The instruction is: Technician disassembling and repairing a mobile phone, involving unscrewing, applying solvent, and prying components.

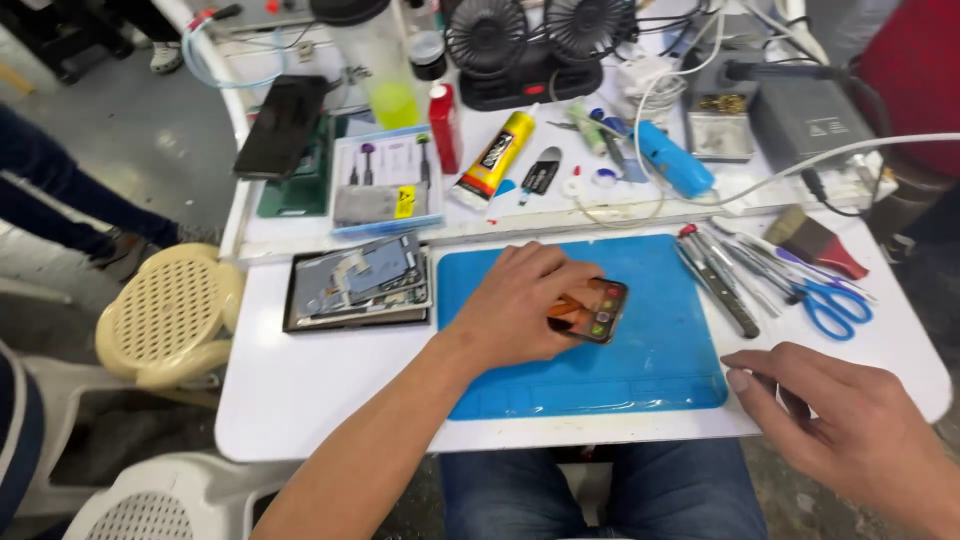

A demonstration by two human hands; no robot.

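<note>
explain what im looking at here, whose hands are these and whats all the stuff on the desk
This is one picture from a camera worn on a person's head, looking down at their own two bare hands over a white table. The left hand has its grip on a phone with a lit screen, lying on a blue mat. The right hand holds nothing and rests at the table's right edge. Left of the mat lies a stack of opened phone parts. To the right lie blue-handled scissors and thin metal tools. Behind are a yellow glue tube and two small black fans.
</note>
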